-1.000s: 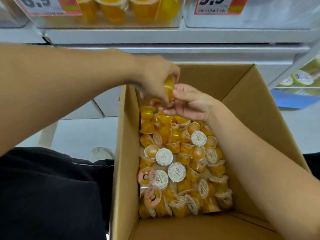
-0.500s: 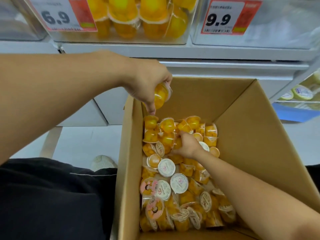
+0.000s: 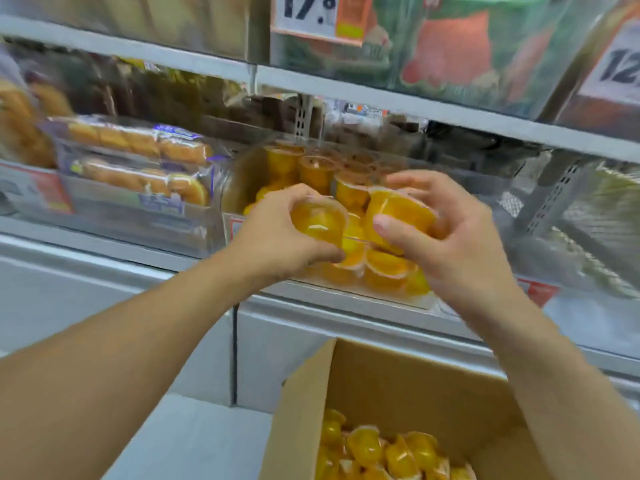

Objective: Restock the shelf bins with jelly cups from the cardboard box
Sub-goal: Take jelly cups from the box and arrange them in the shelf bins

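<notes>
Two grey shelves (image 3: 363,98) of clear bins (image 3: 239,174), price tags (image 3: 308,12)

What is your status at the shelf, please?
Left hand grips one jelly cup; right hand grips another. Both at the clear bin. Nothing blocking.

Price tags on the shelf bins

A white-and-orange price tag (image 3: 313,16) at 12 o'clock reads "17.8". A second tag (image 3: 620,69) at 2 o'clock shows "12", cut by the frame edge. Other labels are too blurred to read.
</notes>
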